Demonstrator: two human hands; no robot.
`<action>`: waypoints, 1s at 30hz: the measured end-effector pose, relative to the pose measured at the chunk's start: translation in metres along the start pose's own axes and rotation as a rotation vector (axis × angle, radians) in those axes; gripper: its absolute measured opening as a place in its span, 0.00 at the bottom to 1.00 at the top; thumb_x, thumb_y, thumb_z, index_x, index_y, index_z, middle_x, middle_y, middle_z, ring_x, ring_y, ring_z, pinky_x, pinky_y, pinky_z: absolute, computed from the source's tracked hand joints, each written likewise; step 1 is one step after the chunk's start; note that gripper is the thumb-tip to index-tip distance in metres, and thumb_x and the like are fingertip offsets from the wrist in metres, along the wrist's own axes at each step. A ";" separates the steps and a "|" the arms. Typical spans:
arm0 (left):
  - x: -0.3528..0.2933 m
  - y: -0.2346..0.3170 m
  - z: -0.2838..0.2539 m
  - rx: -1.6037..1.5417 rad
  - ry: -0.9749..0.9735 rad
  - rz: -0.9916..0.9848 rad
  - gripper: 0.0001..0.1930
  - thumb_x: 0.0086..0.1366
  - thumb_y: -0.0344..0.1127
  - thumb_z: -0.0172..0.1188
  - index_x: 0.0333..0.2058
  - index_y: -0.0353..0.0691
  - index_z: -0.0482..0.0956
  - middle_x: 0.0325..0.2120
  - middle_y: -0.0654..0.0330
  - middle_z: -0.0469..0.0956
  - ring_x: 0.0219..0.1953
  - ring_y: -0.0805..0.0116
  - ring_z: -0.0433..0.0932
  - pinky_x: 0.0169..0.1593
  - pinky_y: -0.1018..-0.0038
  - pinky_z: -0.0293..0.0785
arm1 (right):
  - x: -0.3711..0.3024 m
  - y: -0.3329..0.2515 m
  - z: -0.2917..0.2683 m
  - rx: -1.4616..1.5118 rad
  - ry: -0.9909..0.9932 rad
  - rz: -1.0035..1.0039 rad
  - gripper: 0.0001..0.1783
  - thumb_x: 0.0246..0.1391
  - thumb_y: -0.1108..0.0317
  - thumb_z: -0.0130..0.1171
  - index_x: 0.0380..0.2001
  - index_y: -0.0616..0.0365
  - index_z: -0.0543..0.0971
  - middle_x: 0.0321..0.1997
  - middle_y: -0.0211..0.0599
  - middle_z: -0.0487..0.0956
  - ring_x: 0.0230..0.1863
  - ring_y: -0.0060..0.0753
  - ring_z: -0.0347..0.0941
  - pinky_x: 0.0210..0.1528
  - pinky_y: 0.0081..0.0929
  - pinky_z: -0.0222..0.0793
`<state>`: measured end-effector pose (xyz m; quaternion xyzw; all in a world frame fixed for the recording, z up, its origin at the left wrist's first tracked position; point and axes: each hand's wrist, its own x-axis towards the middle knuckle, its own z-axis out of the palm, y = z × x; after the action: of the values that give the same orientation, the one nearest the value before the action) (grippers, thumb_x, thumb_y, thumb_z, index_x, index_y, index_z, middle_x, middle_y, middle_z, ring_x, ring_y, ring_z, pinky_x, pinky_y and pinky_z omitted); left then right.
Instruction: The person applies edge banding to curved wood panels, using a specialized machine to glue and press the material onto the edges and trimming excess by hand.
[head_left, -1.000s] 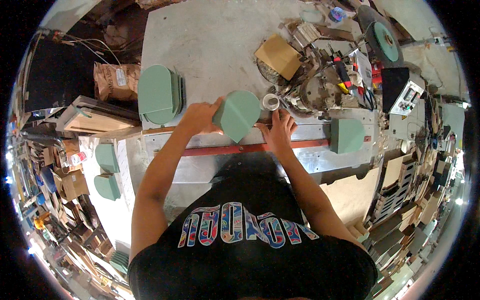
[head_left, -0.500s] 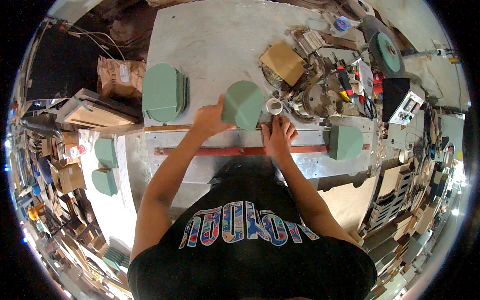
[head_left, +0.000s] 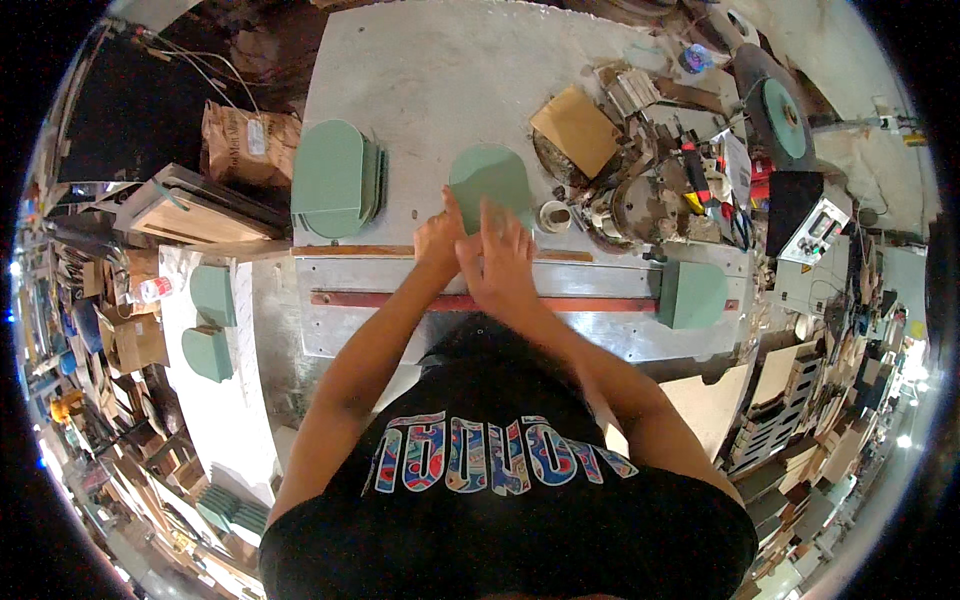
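Observation:
A flat green panel [head_left: 492, 170] with a rounded far edge lies on the metal table in front of me. My left hand [head_left: 438, 240] grips it at its near left edge, the index finger stretched along that side. Over its near part is my right hand [head_left: 503, 268], fingers apart and slightly smeared by motion; whether they touch the panel I cannot tell. The panel's near edge is hidden behind my hands. Just right of it stands a small round white cup [head_left: 554, 217] with something brownish inside.
A stack of green panels [head_left: 328, 180] stands at the table's left. Another green piece [head_left: 693, 295] sits near the right end of the red strip [head_left: 590, 303]. A brown board [head_left: 575, 130], greasy machine parts [head_left: 640, 208] and pliers [head_left: 740, 225] crowd the right side.
My right hand has left the white cup and moved left over the green panel. The panel has turned and lies flatter. My left hand has shifted right, to its near left edge.

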<state>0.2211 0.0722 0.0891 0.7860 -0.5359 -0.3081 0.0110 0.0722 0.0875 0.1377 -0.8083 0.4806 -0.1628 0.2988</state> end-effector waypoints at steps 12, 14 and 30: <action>0.012 0.001 0.012 -0.548 0.503 -0.140 0.46 0.62 0.58 0.73 0.69 0.34 0.68 0.37 0.47 0.88 0.37 0.49 0.89 0.41 0.56 0.84 | 0.176 0.014 0.006 0.084 -0.084 0.548 0.60 0.65 0.41 0.59 0.83 0.66 0.44 0.82 0.72 0.56 0.83 0.74 0.50 0.83 0.63 0.43; 0.008 -0.002 -0.003 -0.755 0.473 -0.115 0.36 0.65 0.54 0.71 0.62 0.34 0.74 0.35 0.50 0.87 0.36 0.55 0.87 0.42 0.59 0.83 | 0.189 0.039 -0.015 0.255 -0.125 0.529 0.60 0.64 0.39 0.61 0.83 0.67 0.47 0.80 0.69 0.62 0.80 0.68 0.58 0.81 0.56 0.52; -0.205 0.061 -0.093 -1.713 0.397 0.108 0.21 0.72 0.36 0.63 0.61 0.37 0.76 0.49 0.59 0.83 0.50 0.68 0.80 0.57 0.68 0.77 | -0.008 -0.073 -0.155 1.097 0.022 0.015 0.31 0.70 0.54 0.65 0.67 0.63 0.73 0.59 0.38 0.81 0.59 0.29 0.75 0.63 0.34 0.72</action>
<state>0.1679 0.1914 0.2820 0.5203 -0.1454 -0.4608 0.7041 0.0332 0.0702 0.3038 -0.5288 0.3342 -0.3956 0.6725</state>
